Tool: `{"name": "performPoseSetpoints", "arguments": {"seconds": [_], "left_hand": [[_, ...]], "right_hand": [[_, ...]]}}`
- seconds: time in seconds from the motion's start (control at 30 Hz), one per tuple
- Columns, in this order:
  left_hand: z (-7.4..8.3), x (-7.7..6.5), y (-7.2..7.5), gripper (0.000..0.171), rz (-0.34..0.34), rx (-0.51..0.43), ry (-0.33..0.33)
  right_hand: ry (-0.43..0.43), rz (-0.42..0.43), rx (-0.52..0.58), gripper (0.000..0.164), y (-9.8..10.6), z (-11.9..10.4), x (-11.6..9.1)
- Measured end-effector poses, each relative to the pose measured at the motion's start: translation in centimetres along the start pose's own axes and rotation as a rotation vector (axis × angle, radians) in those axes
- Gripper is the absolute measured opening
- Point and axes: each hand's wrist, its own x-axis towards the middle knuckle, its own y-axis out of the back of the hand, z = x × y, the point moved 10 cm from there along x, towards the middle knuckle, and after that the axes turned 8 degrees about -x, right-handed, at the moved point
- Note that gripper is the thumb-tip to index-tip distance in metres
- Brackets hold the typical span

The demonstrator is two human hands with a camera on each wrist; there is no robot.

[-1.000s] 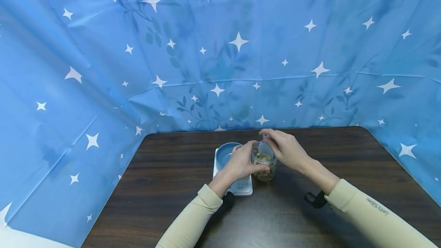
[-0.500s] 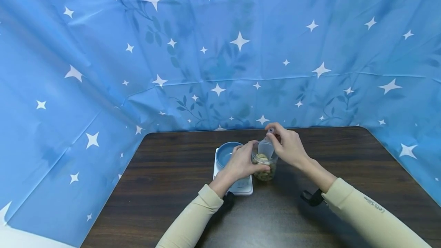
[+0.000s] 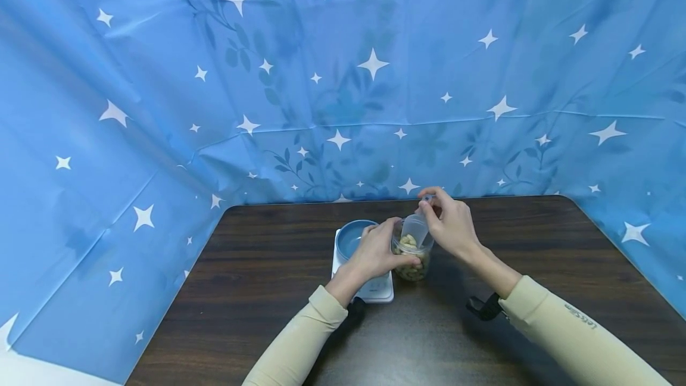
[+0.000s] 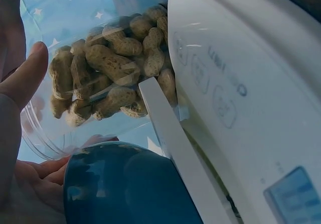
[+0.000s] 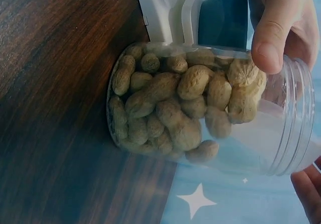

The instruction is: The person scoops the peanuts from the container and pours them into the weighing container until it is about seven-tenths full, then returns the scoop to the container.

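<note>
A clear screw-neck jar (image 3: 412,271), partly filled with unshelled peanuts (image 5: 173,101), stands upright on the table. My left hand (image 3: 375,250) grips it near the rim, thumb (image 5: 271,50) on the near side and fingers behind. With its thumb and fingers, my right hand (image 3: 452,226) pinches the handle of a translucent plastic scoop (image 3: 415,228). The scoop's head is down inside the jar mouth, tilted, with peanuts at its lower edge. Just left of the jar, a blue bowl (image 4: 125,184) sits on a white kitchen scale (image 3: 377,292), partly hidden by my left hand.
The dark wooden table (image 3: 257,290) reaches back to a blue curtain (image 3: 321,76) with white stars. Scale and jar stand side by side, close together. Buttons and a small display (image 4: 296,196) show on the scale's front.
My right hand has moved up and to the right with the scoop, whose head has risen and tilted among the peanuts. My left hand stays on the jar.
</note>
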Motion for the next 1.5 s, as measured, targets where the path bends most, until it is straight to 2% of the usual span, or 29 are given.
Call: {"name": "performPoseSetpoints", "arguments": {"seconds": [0.2, 0.37, 0.5, 0.77, 0.97, 1.23, 1.5], "left_hand": [[-0.1, 0.0, -0.1, 0.095, -0.010, -0.012, 0.004], [0.0, 0.0, 0.0, 0.094, -0.007, 0.006, -0.001], [0.0, 0.0, -0.1, 0.094, -0.009, 0.007, -0.008], [0.0, 0.1, -0.2, 0.095, -0.010, 0.016, -0.002], [-0.1, 0.2, -0.2, 0.095, -0.007, 0.024, 0.007], [0.0, 0.2, 0.0, 0.093, -0.004, 0.011, 0.004], [0.1, 0.0, 0.1, 0.094, -0.002, 0.008, -0.003]], "right_hand": [[-0.019, -0.007, 0.005, 0.010, -0.3, 0.1, 0.3], [-0.030, -0.095, 0.015, 0.008, -1.6, -0.2, 0.1], [-0.070, -0.140, 0.021, 0.008, -2.3, 0.0, -0.2], [-0.158, -0.092, 0.014, 0.012, -1.5, 1.1, -0.1], [-0.253, -0.095, 0.036, 0.012, -0.7, 2.0, 0.1], [-0.373, -0.091, 0.123, 0.015, -0.1, 3.3, 0.0], [-0.417, -0.104, 0.153, 0.020, 0.0, 3.8, -0.1]]}}
